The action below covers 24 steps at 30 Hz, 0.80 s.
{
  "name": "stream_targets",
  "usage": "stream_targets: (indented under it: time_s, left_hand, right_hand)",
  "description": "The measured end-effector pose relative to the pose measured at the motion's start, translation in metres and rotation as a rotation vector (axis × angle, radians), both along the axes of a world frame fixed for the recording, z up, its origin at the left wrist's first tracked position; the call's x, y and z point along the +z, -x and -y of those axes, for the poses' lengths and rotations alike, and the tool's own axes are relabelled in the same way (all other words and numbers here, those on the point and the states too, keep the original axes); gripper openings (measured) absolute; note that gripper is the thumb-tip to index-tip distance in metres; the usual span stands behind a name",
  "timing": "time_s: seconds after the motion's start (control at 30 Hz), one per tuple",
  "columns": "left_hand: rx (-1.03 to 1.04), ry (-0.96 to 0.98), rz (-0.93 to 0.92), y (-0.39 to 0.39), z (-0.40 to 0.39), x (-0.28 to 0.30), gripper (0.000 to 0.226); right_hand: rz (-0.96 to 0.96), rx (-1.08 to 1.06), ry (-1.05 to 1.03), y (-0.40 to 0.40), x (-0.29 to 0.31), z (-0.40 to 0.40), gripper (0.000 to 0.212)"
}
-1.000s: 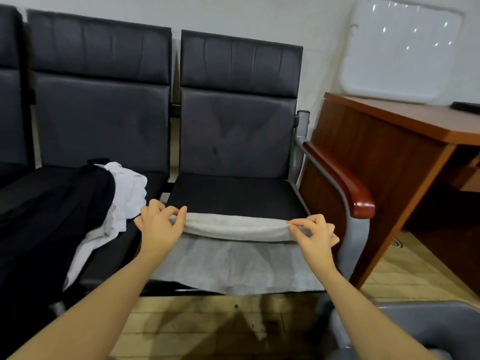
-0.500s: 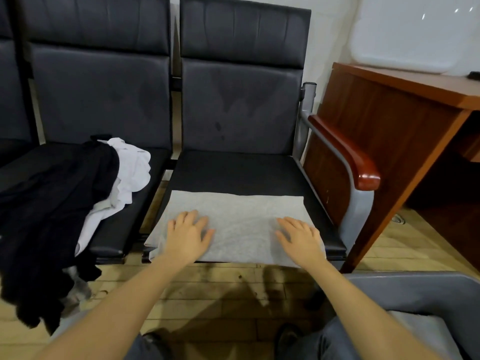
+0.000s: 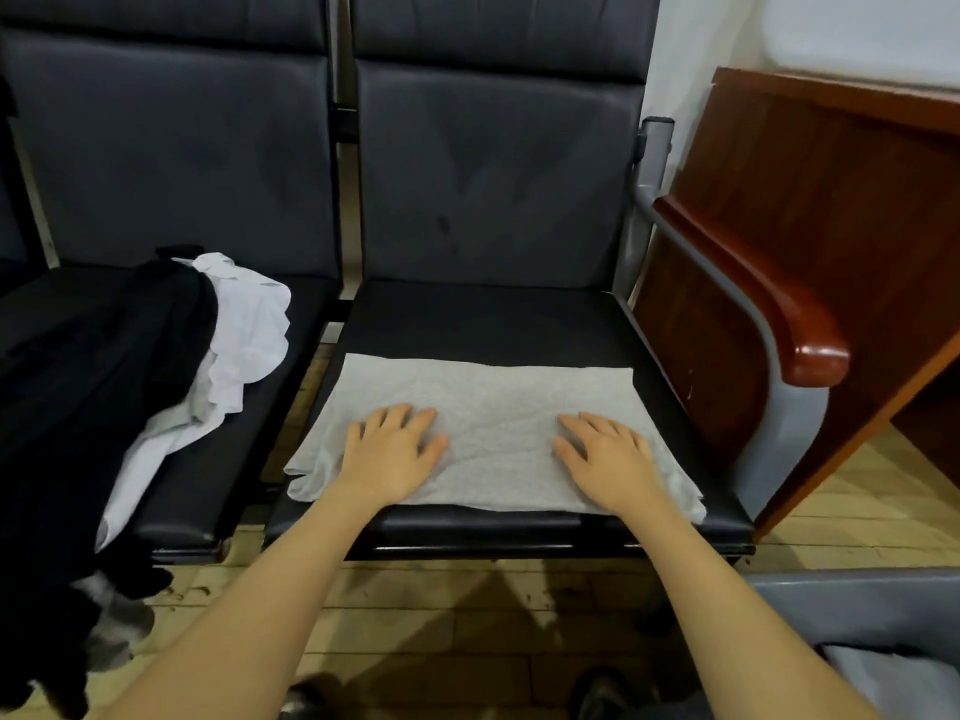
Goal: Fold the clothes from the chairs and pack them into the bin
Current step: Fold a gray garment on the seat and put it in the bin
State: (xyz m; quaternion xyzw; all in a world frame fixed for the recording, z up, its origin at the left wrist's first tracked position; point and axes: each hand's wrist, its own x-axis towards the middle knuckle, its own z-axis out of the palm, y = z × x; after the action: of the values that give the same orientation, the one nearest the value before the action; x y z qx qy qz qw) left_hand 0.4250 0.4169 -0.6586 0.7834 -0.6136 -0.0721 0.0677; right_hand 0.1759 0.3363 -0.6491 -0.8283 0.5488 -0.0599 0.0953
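Note:
A light grey garment (image 3: 488, 402) lies folded flat on the front half of the right chair seat (image 3: 483, 314). My left hand (image 3: 392, 449) presses flat on its left part, fingers spread. My right hand (image 3: 608, 454) presses flat on its right part in the same way. On the left chair seat (image 3: 280, 387) lies a heap of clothes: a black garment (image 3: 88, 387) drapes over the front edge, with a white garment (image 3: 244, 340) beside and under it. The grey bin (image 3: 852, 605) shows at the lower right corner with pale folded cloth (image 3: 893, 678) inside.
A wooden armrest (image 3: 763, 298) on a grey metal frame borders the right chair. A brown wooden desk (image 3: 810, 200) stands right of it. Pale wood floor (image 3: 467, 605) lies below the seats, and dark shoes show at the bottom edge.
One second ago both hands pinched the garment's folded edge and laid it forward. Since then they flattened on the cloth, and the view has moved closer.

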Motion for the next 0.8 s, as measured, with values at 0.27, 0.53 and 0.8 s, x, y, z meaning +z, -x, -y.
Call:
stream_targets:
  time_s: [0.27, 0.53, 0.8]
  left_hand:
    - [0.369, 0.121, 0.001, -0.041, 0.001, 0.008, 0.054]
    - [0.184, 0.312, -0.156, -0.054, -0.001, 0.008, 0.048]
    - [0.066, 0.64, -0.391, -0.055, -0.006, 0.038, 0.045]
  right_hand:
    - [0.138, 0.184, 0.014, -0.061, -0.002, 0.01, 0.046]
    - [0.064, 0.211, -0.073, -0.065, -0.008, 0.021, 0.05]
    - [-0.062, 0.218, -0.036, -0.109, -0.013, -0.012, 0.057]
